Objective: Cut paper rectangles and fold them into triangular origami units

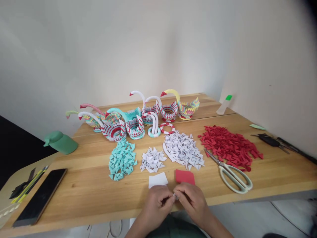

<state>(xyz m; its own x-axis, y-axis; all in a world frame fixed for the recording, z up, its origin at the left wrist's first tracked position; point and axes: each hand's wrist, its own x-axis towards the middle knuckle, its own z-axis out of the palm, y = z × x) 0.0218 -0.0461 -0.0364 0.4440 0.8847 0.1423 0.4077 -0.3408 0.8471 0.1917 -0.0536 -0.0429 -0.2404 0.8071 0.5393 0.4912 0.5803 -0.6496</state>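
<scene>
At the table's front edge, my left hand and my right hand meet with fingertips pinched together around a small white paper piece, mostly hidden by the fingers. Just beyond my left hand lies a white paper stack; a red paper stack lies beyond my right hand. Farther back are a small pile of white folded pieces, a larger white pile, a teal pile and a red pile.
Scissors lie right of my hands. Several paper swans and a red-and-white ring stand at the back. A phone and green jug are left; keys and a bottle right.
</scene>
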